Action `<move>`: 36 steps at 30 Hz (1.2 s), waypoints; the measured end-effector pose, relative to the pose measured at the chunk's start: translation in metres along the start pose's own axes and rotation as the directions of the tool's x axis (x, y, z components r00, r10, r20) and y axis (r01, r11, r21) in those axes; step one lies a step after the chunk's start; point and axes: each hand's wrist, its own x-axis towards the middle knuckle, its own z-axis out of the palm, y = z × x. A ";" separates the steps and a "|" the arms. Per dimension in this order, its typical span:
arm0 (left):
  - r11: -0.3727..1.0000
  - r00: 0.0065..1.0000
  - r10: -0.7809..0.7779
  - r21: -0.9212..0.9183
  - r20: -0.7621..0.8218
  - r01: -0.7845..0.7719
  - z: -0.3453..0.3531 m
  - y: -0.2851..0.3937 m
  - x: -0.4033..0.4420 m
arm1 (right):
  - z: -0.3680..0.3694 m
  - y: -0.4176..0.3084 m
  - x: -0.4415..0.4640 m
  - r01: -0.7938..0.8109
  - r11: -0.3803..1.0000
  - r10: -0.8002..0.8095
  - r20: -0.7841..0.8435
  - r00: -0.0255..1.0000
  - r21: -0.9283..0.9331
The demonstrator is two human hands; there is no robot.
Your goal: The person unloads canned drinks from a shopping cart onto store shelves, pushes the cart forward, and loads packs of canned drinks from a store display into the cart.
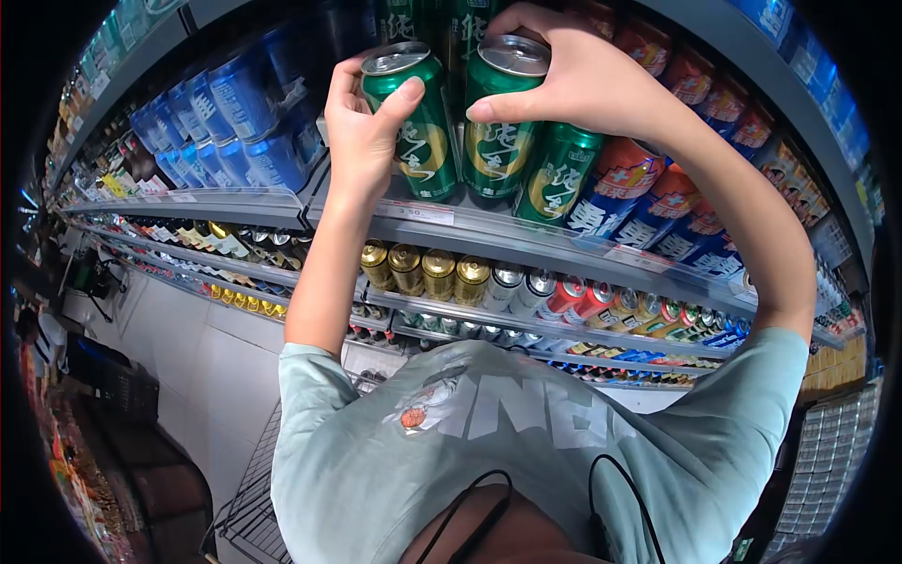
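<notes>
Broadly, the grey shelf (536,246) ran across below my hands, and two green cans were within my grasp at its front edge. My right hand (592,77) arched around the top of the right-hand can (498,155), thumb across its front. My left hand (360,139) was wrapped around the left-hand can (425,141), fingers behind, thumb forward. I couldn't tell whether either base was off the shelf. Just beside the right-hand can sat a third green can (557,179). I judged mine full, so fairly heavy for their size, firm but dentable along thin walls, and slippery if damp. The upper sides seemed the best hold, thumb opposing fingers, below the silver lids (515,56).
</notes>
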 end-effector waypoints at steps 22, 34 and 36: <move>0.942 0.994 -0.016 0.336 0.104 -0.020 0.004 -0.019 -0.016 | 0.045 0.050 0.022 0.190 0.979 -0.190 0.002 0.982 0.079; 0.933 0.979 -0.052 0.359 0.199 -0.023 -0.012 -0.026 -0.018 | 0.008 -0.020 -0.006 -0.021 0.999 0.035 0.319 0.947 -0.049; 0.945 0.995 0.085 0.312 0.054 -0.097 -0.008 -0.030 -0.029 | 0.019 -0.021 -0.013 0.007 0.988 0.025 0.203 0.979 -0.155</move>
